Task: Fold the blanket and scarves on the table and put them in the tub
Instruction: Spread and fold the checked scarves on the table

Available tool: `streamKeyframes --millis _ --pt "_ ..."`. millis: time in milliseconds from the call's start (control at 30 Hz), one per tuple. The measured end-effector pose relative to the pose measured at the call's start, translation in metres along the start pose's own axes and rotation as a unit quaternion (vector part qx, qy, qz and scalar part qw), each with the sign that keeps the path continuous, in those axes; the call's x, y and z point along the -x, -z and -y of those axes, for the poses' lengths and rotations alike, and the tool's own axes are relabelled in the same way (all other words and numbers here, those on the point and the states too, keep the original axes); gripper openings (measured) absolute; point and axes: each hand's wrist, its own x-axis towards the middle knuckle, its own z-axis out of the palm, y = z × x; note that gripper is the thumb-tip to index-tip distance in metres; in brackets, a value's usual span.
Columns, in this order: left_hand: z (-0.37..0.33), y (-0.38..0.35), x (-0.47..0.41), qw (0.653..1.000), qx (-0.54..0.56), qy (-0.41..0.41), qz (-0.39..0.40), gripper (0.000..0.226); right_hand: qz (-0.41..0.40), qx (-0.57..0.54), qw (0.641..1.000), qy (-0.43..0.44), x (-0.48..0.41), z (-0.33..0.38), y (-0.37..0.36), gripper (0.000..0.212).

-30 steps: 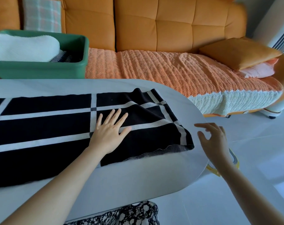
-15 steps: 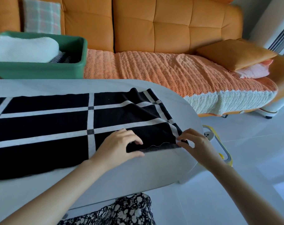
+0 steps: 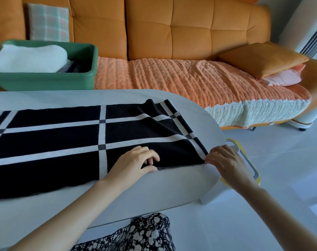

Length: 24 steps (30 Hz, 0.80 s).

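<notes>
Left hand (image 3: pixel 136 164) and right hand (image 3: pixel 224 162) pinch the scarf (image 3: pixel 54 142) hem.

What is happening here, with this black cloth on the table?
A person is folding laundry at the white table. A black scarf with white stripes lies spread flat on it, not yet folded over. The left hand pinches its near edge, and the right hand pinches its near right corner. Behind the table, the green tub already holds a folded white cloth.
</notes>
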Motion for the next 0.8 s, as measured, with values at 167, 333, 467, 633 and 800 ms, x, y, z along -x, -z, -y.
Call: streamKeyframes --millis 167,333,467,633,800 --pt "-0.001 0.001 0.001 0.999 0.011 -0.028 0.035 0.006 0.035 0.000 0.999 -0.003 0.001 -0.003 -0.001 0.014" --pt "0.007 0.011 -0.020 0.998 0.028 0.003 -0.053 0.023 0.044 -0.071 0.993 -0.078 -0.024 0.006 0.007 0.030" --pt "0.038 0.006 -0.063 0.984 -0.113 0.075 -0.115 0.035 0.015 -0.128 0.971 -0.201 -0.099 0.018 -0.008 0.021" --pt "0.061 -0.020 -0.075 0.958 -0.235 0.165 -0.008 0.056 0.068 -0.251 0.920 -0.293 -0.192 0.034 -0.062 0.031" --pt "0.064 -0.024 -0.075 0.955 -0.247 0.161 -0.025 0.068 0.083 -0.118 0.941 -0.305 -0.224 0.032 -0.118 0.033"
